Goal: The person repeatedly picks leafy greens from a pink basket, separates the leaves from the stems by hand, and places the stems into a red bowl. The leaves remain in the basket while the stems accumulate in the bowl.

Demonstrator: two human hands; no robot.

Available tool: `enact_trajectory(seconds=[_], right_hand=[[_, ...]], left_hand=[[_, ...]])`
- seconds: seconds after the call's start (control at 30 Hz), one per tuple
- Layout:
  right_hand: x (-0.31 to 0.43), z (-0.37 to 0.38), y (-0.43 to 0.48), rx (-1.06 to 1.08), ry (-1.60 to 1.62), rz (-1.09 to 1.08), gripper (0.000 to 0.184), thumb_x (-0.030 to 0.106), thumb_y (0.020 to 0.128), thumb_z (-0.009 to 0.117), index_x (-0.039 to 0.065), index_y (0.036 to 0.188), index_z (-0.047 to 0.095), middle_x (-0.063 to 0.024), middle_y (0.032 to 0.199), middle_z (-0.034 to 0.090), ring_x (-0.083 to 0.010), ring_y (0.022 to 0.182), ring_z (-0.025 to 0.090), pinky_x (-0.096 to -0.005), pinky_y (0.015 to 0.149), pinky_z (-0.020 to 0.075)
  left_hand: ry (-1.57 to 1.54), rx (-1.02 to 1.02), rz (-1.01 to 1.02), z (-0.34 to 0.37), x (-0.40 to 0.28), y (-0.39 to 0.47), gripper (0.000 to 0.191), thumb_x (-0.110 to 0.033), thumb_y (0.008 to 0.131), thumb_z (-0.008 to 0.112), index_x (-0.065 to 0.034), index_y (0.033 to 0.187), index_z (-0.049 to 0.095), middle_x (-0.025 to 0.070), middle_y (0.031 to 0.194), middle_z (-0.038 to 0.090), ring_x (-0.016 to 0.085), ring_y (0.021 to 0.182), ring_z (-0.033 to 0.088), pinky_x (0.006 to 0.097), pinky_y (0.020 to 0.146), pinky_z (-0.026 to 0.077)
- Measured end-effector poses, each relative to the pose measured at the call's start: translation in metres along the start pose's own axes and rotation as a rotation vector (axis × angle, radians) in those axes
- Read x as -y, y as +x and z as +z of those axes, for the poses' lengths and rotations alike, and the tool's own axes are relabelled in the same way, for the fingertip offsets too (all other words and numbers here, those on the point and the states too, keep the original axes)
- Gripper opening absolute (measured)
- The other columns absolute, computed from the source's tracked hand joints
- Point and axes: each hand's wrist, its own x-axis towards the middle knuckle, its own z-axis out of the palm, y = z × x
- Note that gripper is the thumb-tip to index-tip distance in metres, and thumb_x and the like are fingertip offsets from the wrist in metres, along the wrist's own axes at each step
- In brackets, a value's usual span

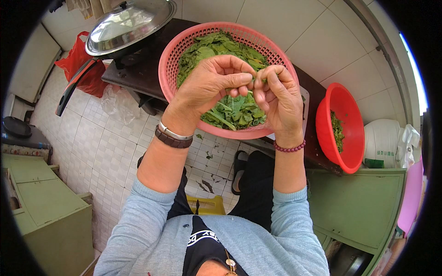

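Both my hands are raised over a pink perforated plastic basket (167,86) heaped with green leaves (238,110). My left hand (217,77) pinches a small green piece between thumb and forefinger. Close against it, the curled fingers of my right hand (278,89) grip the same bit of green leaf (264,80), which is mostly hidden by the fingers. Some leaves in the basket look darker and wilted, and thicker pale stems lie on the near side. To the right, a red plastic bowl (349,120) stands tilted with small green pieces (336,132) inside.
A lidded wok (129,26) with a long handle is at the upper left, beside a red plastic bag (83,69). Green cabinets (352,203) stand on both sides. A yellow stool (210,206) is beneath me, and leaf scraps (207,186) lie on the tiled floor.
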Motion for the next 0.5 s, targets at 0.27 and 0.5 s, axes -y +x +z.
enact_trajectory(seconds=[0.27, 0.5], right_hand=[[0.0, 0.012, -0.002, -0.086, -0.645, 0.06, 0.012, 0.006, 0.091, 0.063, 0.001, 0.102, 0.067, -0.0019, 0.086, 0.063, -0.0039, 0.071, 0.057, -0.0167, 0.051, 0.0373], [0.0, -0.019, 0.003, -0.174, -0.222, 0.008, 0.008, 0.01, 0.094, 0.062, 0.002, 0.091, 0.063, -0.0006, 0.074, 0.06, -0.0045, 0.059, 0.051, -0.018, 0.046, 0.0336]], left_hand=[[0.204, -0.045, 0.04, -0.002, 0.005, 0.001, 0.038, -0.01, 0.09, 0.068, 0.0034, 0.124, 0.055, 0.0069, 0.086, 0.068, 0.009, 0.068, 0.064, 0.0201, 0.061, 0.053], [0.089, -0.211, -0.049, 0.003, -0.011, 0.002, 0.04, -0.027, 0.095, 0.063, 0.0039, 0.12, 0.057, 0.0123, 0.095, 0.069, 0.016, 0.076, 0.068, 0.0231, 0.065, 0.055]])
